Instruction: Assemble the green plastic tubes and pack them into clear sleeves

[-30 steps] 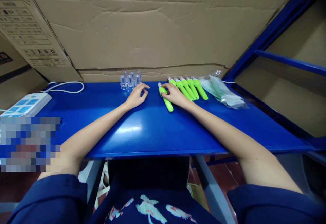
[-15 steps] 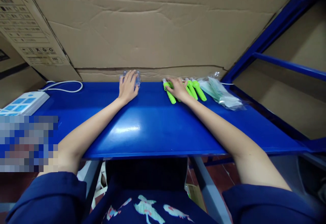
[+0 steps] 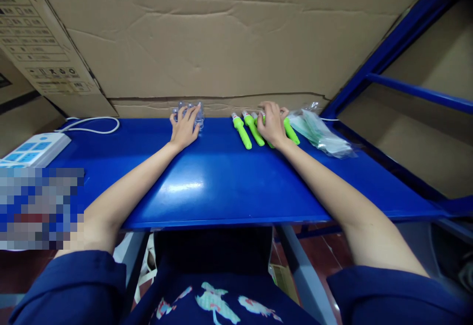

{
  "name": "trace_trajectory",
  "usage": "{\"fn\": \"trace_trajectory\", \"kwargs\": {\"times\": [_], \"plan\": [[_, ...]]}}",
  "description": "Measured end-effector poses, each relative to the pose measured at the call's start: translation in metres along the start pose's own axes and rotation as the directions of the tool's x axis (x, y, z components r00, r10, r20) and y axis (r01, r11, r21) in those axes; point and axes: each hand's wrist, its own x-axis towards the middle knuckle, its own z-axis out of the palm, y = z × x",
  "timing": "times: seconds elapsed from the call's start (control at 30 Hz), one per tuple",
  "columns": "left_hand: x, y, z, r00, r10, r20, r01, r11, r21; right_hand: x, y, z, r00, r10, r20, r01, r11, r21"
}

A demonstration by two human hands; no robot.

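Several small clear plastic pieces (image 3: 200, 113) with rounded tops stand together at the table's back edge. My left hand (image 3: 184, 127) rests over them, its fingers spread and covering part of the group. To the right, several bright green stick-like handles (image 3: 243, 134) with clear and whitish tips lie in a slanted row. My right hand (image 3: 272, 125) is over the right half of that row, fingers apart and bent downward, hiding the middle handles. One handle (image 3: 291, 132) shows beyond its right side. Whether the right fingertips touch the handles is hard to see.
A clear bag with pale green and white contents (image 3: 321, 133) lies right of the handles. On the left are a white power strip (image 3: 37, 147) and its looped cable (image 3: 118, 124). A cardboard wall (image 3: 221, 54) rises behind the blue table (image 3: 221, 187); a blue frame (image 3: 417, 96) borders the right.
My right hand has moved rightward along the row, uncovering the left handles, which now lie slightly further left. My left hand has stayed over the clear pieces, its fingers a little more spread.
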Motion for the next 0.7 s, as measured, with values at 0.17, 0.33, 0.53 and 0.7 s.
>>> {"fn": "trace_trajectory", "kwargs": {"times": [0.17, 0.33, 0.53, 0.7], "plan": [[-0.001, 0.003, -0.002, 1.0, 0.008, 0.016, -0.008, 1.0, 0.029, 0.001, -0.008, 0.002, 0.991, -0.113, 0.078, 0.11, 0.993, 0.034], [-0.001, 0.006, -0.002, 1.0, 0.018, 0.026, -0.018, 0.999, 0.03, 0.01, -0.037, 0.002, 0.959, -0.144, 0.246, 0.154, 0.988, -0.022], [-0.003, 0.011, -0.002, 0.999, 0.023, 0.045, -0.022, 0.999, -0.024, 0.027, -0.067, 0.021, 0.873, 0.113, 0.475, -0.003, 0.974, -0.225], [-0.004, 0.012, 0.0, 0.998, 0.042, 0.044, -0.039, 0.996, -0.079, 0.028, -0.079, 0.03, 0.863, 0.124, 0.489, 0.003, 0.968, -0.251]]}}
